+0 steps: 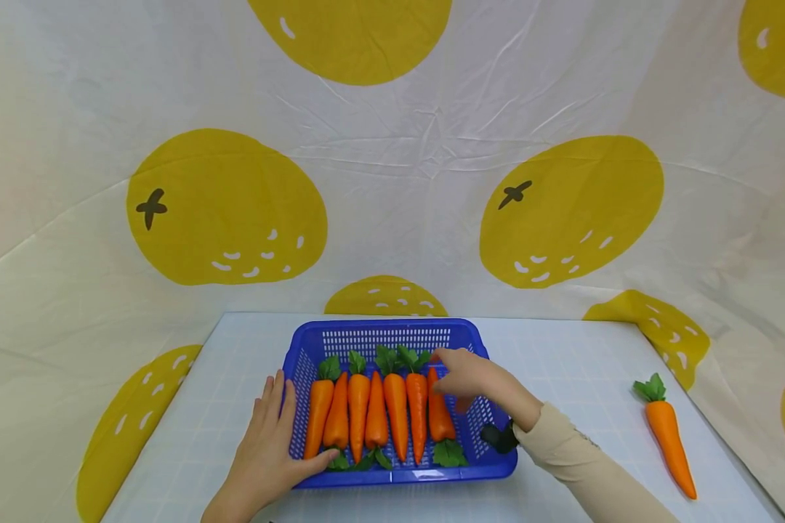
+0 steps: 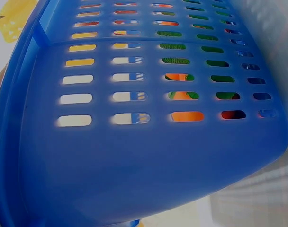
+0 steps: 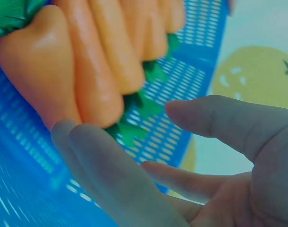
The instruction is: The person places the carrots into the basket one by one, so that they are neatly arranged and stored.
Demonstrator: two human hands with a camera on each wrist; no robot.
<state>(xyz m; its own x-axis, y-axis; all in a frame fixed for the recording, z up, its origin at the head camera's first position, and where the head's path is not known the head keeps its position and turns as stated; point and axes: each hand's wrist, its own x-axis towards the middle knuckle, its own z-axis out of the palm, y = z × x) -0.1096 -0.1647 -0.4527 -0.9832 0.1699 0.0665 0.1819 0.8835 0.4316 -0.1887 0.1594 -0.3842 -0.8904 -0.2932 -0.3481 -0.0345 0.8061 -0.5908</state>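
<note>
A blue plastic basket (image 1: pixel 392 476) holds a row of several orange carrots with green tops, laid in alternating directions. My left hand (image 1: pixel 264 443) lies along the basket's left rim with straight fingers, its thumb over the front left corner. The left wrist view shows only the slotted outer wall (image 2: pixel 134 165) up close. My right hand (image 1: pixel 467 378) is over the basket's right end, by the narrow tip of the rightmost carrot (image 1: pixel 441 418). In the right wrist view, two fingertips meet that tip, while the thumb stands well apart from the fingers.
One more carrot (image 1: pixel 670 443) lies on the pale table (image 1: pixel 562 363) at the right, leaves toward the back. A cream cloth (image 1: pixel 392 218) with yellow fruit prints hangs behind the table and along its sides.
</note>
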